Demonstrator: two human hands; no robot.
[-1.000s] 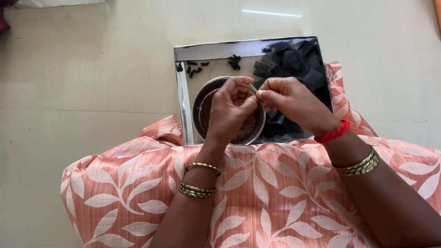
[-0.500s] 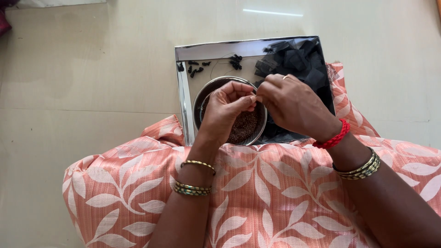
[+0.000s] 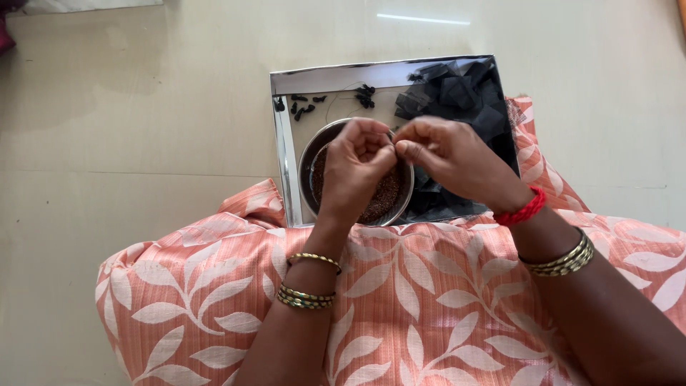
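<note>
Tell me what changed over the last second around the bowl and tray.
Little changed. The left hand and right hand shifted slightly while pinching something tiny together above the steel bowl of brown seeds; nothing was picked up or released. The steel tray, black cloth squares and small black pieces stayed put.

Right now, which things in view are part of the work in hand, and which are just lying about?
In use:
left hand and right hand, fingertips pinched together over the bowl
round metal bowl of small brown seeds
steel tray under it
pile of black squares
small black bits on the tray

Lying about:
dark red object at the far left edge
pale strip along the top edge
</note>
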